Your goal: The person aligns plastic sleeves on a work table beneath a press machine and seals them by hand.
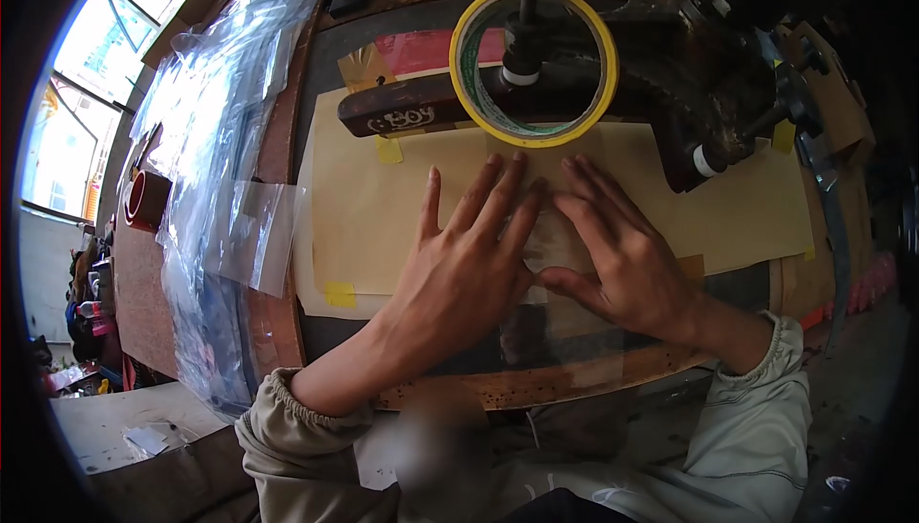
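Note:
My left hand (464, 260) lies with its fingers spread on a cream sheet (369, 207) that is taped to the work surface. Beside it, my right hand (627, 260) rests with fingers stretched out and its thumb pointing toward the left hand. Under and between both hands is a clear plastic piece (565, 327), which reaches down past the front wooden edge; its outline is hard to make out. Just beyond my fingertips, a yellow-rimmed roll of tape (605, 92) sits around a post on the dark machine arm (402, 110).
A thick pile of clear plastic sheets or bags (225, 111) covers the left side. A red-brown roll (146, 200) stands by it. Yellow tape pieces (340, 293) mark the cream sheet. Black knobs (799, 102) project at the right. The wooden edge (536, 387) runs in front of me.

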